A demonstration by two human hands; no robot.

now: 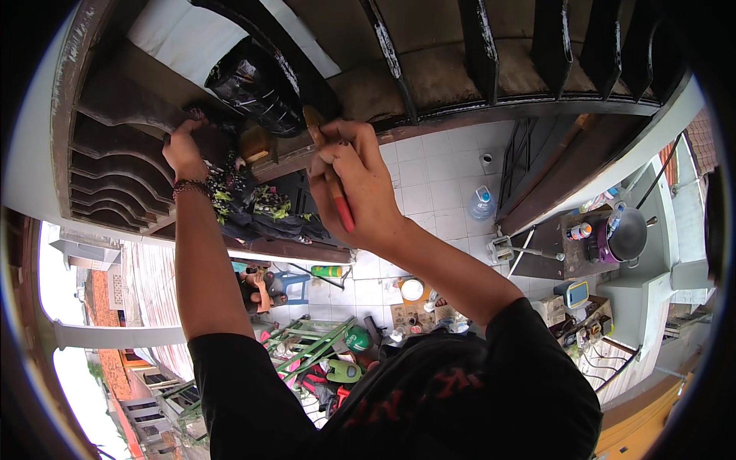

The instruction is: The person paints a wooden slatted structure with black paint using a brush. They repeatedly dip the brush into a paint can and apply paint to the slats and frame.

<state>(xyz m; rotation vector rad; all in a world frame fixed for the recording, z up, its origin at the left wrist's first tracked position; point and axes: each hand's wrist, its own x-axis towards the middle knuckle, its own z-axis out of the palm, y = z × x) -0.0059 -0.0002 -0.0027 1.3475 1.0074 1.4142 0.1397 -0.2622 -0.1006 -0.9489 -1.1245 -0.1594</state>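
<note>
My right hand [349, 176] is closed round a paintbrush [334, 190] with a wooden handle and a red end. The brush's head points up at the dark wooden slatted frame [399, 126], by its lower rail; the bristles are hard to make out. My left hand [186, 153] is raised among the dark wavy slats at the left, fingers curled onto something dark that I cannot make out. Between the hands sits a shiny black, paint-smeared container [257, 88]. Under it hangs a black cloth with a green and white flower print [261, 207].
Far below lies a white tiled floor [429, 180] with a clear water bottle [481, 205] on it. A green ladder [318, 345] stands near me, and another person [259, 291] is by a blue chair [291, 287]. At right, a wok [630, 234] rests on a counter.
</note>
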